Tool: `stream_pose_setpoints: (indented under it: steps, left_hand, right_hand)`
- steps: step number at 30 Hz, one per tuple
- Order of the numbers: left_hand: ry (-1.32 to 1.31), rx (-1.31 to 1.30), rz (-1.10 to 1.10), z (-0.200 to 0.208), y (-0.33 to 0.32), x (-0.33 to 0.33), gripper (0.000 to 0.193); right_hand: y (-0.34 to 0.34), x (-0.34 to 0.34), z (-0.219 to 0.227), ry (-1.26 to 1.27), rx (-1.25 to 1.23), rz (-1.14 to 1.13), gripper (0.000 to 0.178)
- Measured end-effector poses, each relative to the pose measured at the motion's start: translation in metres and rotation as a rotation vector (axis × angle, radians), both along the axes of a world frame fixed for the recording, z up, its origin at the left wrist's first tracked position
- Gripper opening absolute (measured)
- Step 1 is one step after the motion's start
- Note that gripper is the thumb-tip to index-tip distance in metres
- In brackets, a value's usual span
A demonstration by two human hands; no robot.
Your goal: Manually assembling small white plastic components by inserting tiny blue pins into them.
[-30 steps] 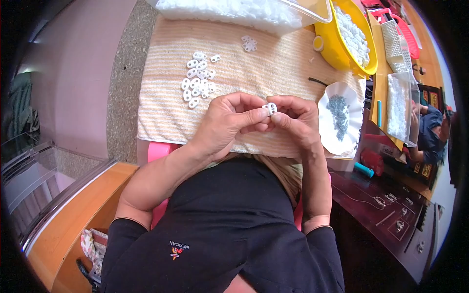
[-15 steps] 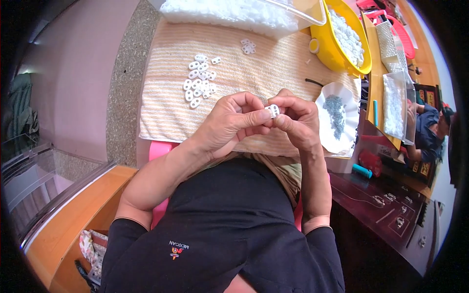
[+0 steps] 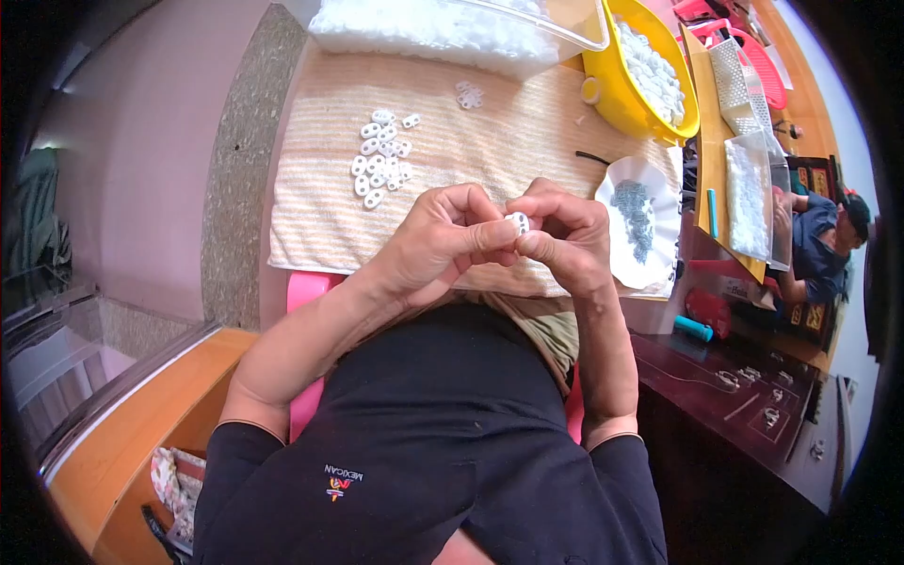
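Between the fingertips of both hands is a small white plastic piece with dark holes. My left hand pinches it from the left, thumb on top. My right hand grips its other side with thumb and forefinger. The fingers cover much of the piece. Beyond my left hand lies a loose group of white oval two-holed pieces on a striped towel. To the right of my right hand, a white fluted paper dish holds small dark grey parts.
A clear bin of white parts stands at the far edge, beside a yellow basin heaped with more. A few small white pieces and a black strip lie on the towel. Another person sits at the far right.
The view has shifted slightly, so the bin, basin and dish sit a little further left. Both hands keep hold of the white piece, which has turned a little and is more covered.
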State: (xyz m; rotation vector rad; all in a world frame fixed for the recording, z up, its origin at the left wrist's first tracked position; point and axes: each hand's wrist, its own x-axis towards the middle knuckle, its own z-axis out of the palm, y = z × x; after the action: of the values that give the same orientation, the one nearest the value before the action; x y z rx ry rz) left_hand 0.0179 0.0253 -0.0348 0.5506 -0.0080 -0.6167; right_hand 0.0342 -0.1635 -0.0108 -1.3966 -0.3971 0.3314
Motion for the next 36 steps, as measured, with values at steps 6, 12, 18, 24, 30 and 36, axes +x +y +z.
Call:
stream_pose_setpoints:
  steps: [6,12,18,24,30,36]
  left_hand:
    - [-0.038,0.011,0.007,0.0,-0.001,-0.003,0.008]
    - [0.0,0.024,-0.006,-0.001,-0.005,-0.006,0.008]
    - [0.004,0.055,-0.036,-0.007,-0.007,-0.003,0.008]
    - [0.027,0.08,-0.003,-0.005,-0.009,0.0,0.01]
    - [0.012,0.133,0.031,-0.006,-0.008,0.0,0.008]
    - [0.011,0.144,0.027,-0.008,-0.008,-0.004,0.01]
  right_hand:
    - [-0.005,-0.003,0.003,-0.066,-0.072,0.017,0.028]
    - [-0.006,-0.007,0.001,-0.104,-0.072,0.023,0.025]
    - [-0.006,-0.013,0.009,0.109,-0.04,0.026,0.017]
    - [-0.015,-0.008,0.009,0.041,-0.085,-0.079,0.009]
    - [-0.049,0.037,0.038,-0.388,-0.499,-0.521,0.013]
    - [-0.099,0.15,0.068,-0.612,-0.907,-0.827,0.033]
